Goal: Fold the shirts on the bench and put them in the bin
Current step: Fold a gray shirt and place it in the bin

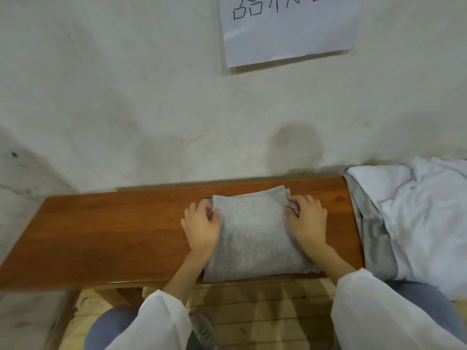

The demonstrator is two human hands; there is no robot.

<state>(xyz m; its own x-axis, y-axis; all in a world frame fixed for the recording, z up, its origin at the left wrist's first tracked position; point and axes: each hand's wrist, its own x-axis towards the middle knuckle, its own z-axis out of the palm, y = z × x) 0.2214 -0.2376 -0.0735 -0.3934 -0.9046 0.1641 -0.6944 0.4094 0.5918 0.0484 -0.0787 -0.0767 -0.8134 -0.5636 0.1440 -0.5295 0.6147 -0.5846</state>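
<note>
The left grip is clenched on the left edge of the folded grey shirt. Its fingers curl in and pinch the cloth near the far left corner, while the heel of the hand lies along the shirt's side. The right grip mirrors it on the opposite edge, with its fingers curled round a small fold of cloth near the far right corner. Both wrists come in from the near side, out of loose white sleeves.

The folded grey shirt lies between the two hands as a flat, roughly square packet. It rests in the middle of the wooden surface, and its near edge hangs slightly over the front rim. At its far edge, a few layers show as offset corners.

To the right, apart from the packet, a heap of unfolded clothes covers the end of the surface. A crumpled white shirt lies on top of a darker grey shirt, whose edge drapes down over the front.

The left part of the surface is bare wood. Behind it rises a stained, pale wall, with a white paper sheet bearing black handwritten characters fixed high up. Below the surface are a tiled floor, the person's blue-jeaned knee and a grey shoe.
</note>
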